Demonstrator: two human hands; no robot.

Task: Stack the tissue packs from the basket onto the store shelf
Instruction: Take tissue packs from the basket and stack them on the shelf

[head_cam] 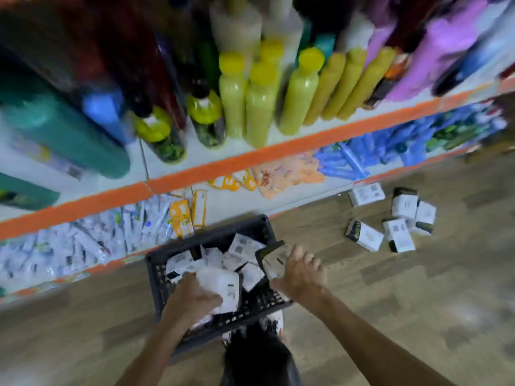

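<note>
A dark plastic basket (pixel 156 270) sits on the wooden floor in front of the shelf and holds several white tissue packs with black ends (pixel 241 247). My left hand (pixel 192 298) is inside the basket, closed on a white tissue pack (pixel 223 285). My right hand (pixel 299 270) grips another tissue pack (pixel 274 260) at the basket's right rim. Several more tissue packs (pixel 395 218) lie scattered on the floor to the right. The bottom store shelf (pixel 231 199) has a bare white stretch just behind the basket.
The bottom shelf holds white packets (pixel 83 240) at left, orange packs (pixel 184 215) and blue packets (pixel 342 160) at right. The upper shelf with an orange edge (pixel 250 157) carries yellow bottles (pixel 259 107) and other bottles. My dark trouser leg (pixel 259 355) is below the basket.
</note>
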